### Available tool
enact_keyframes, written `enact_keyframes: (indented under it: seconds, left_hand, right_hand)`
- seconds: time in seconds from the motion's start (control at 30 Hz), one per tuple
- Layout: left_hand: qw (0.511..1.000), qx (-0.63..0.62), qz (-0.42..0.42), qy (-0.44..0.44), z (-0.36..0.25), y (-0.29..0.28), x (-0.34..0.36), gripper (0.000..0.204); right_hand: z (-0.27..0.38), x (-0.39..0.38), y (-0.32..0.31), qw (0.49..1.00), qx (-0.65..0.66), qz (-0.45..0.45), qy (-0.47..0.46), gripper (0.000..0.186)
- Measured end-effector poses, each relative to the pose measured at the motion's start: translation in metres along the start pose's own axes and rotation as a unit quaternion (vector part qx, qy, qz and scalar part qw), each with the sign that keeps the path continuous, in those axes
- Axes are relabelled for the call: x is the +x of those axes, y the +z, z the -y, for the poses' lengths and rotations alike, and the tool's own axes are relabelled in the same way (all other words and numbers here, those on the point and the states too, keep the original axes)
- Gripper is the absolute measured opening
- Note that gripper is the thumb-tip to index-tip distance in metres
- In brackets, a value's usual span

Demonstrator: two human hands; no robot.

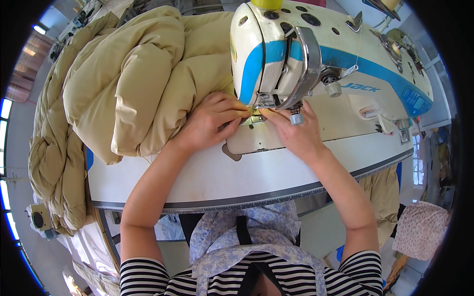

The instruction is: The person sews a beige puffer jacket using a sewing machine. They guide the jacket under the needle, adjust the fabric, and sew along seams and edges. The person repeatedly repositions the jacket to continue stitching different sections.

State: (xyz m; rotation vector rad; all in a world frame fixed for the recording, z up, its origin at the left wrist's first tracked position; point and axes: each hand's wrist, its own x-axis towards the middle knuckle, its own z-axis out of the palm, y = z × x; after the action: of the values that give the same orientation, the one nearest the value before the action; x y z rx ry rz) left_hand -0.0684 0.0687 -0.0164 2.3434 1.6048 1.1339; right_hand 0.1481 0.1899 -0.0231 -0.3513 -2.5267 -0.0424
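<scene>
As 2 hands [212, 121] [298, 130] nearly meet, fabric [145, 89] L.

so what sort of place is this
Probably a sewing workshop, perhaps for garments: there's a white-and-blue sewing machine on a white worktable with a ruler-marked edge, and a bulky heap of puffy beige fabric to its left.

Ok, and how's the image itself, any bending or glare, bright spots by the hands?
Head view: the ruler-marked table edge bows into a curve; head view, left rim: windows wash out white; head view, centre: a small bright patch glows under the sewing machine, between left hand and right hand.
</scene>
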Motion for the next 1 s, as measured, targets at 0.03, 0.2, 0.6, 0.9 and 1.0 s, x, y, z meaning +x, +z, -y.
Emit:
enact_keyframes:
  seconds: [0.03,0.2,0.6,0.9,1.0]
  left_hand:
    - [1.0,0.001,-0.001,0.0,0.0,0.0,0.001,0.023]
    - [1.0,0.007,0.002,-0.019,0.001,0.001,0.001,0.023]
    - [0.999,0.013,-0.033,0.014,0.008,0.006,-0.001,0.021]
    - [0.994,-0.061,-0.081,-0.046,0.028,0.026,-0.015,0.035]
    - [0.993,0.028,-0.09,-0.069,0.026,0.034,-0.012,0.052]
  right_hand:
    - [-0.001,0.0,0.0,1.0,-0.002,-0.003,-0.005,0.034]
    - [-0.005,0.001,0.002,1.0,0.009,0.007,0.015,0.033]
    - [-0.007,0.0,0.009,0.996,0.052,0.047,0.05,0.03]
    - [-0.023,-0.016,0.013,0.967,0.192,-0.031,0.167,0.025]
    - [-0.032,-0.016,0.014,0.927,0.213,-0.035,0.307,0.021]
